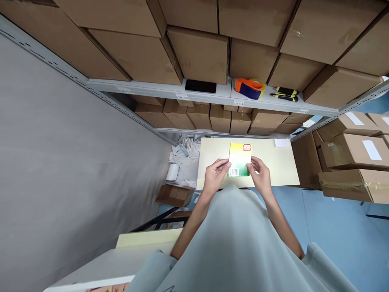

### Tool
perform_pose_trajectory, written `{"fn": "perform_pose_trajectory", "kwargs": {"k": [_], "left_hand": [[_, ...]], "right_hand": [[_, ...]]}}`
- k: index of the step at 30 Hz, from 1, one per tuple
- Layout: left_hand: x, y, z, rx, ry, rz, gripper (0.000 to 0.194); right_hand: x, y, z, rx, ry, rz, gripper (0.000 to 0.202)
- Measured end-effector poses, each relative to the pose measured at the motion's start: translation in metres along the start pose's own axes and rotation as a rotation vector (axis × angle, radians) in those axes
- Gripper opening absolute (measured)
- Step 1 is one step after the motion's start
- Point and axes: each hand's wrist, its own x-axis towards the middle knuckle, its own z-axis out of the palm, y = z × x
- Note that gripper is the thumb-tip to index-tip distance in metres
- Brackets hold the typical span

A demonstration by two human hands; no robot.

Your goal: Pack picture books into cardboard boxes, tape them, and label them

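Observation:
A flat rectangular packet (240, 158), yellow at the top fading to green at the bottom, is held between both hands above the cream tabletop (273, 166). It bears a white barcode patch at its lower left and a red-bordered label at its upper right. My left hand (215, 173) pinches the left edge, thumb on the front. At the right edge, my right hand (260, 174) grips it the same way. The fingertips behind the packet are hidden. Whether it is a thin box or a pouch I cannot tell.
Brown cartons (197, 52) fill the shelves ahead. A black phone (200, 86), an orange and blue tape dispenser (249, 88) and yellow-black cutters (285, 94) lie on the shelf edge. A white paper (281, 142) is on the table. Stacked boxes (352, 150) stand right; a grey wall (75, 162) left.

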Motion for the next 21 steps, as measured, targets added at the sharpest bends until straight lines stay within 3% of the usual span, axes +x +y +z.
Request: {"fn": "perform_pose_trajectory", "kwargs": {"k": [3, 6, 9, 12, 14, 18, 21], "left_hand": [[0.006, 0.002, 0.005, 0.028, 0.048, 0.084, 0.039], [0.005, 0.010, 0.020, 0.071, 0.061, 0.163, 0.035], [0.000, 0.022, 0.037, 0.130, -0.022, 0.228, 0.031], [-0.001, 0.031, 0.046, 0.177, -0.137, 0.281, 0.030], [0.004, 0.034, 0.044, 0.167, -0.165, 0.263, 0.031], [0.022, 0.032, 0.029, 0.190, 0.043, 0.163, 0.041], [0.034, 0.030, 0.025, 0.135, -0.018, 0.012, 0.045]], "right_hand": [[-0.001, -0.015, 0.000, -0.085, 0.072, -0.081, 0.040], [-0.002, -0.027, 0.007, -0.030, -0.024, -0.033, 0.041], [0.002, -0.031, 0.013, 0.055, -0.104, 0.013, 0.045], [0.013, -0.029, 0.012, 0.128, -0.078, 0.036, 0.046], [0.024, -0.028, 0.004, 0.182, -0.076, 0.067, 0.047], [0.041, -0.029, -0.016, 0.280, -0.165, 0.138, 0.053], [0.048, -0.031, -0.028, 0.295, -0.222, 0.172, 0.055]]}}
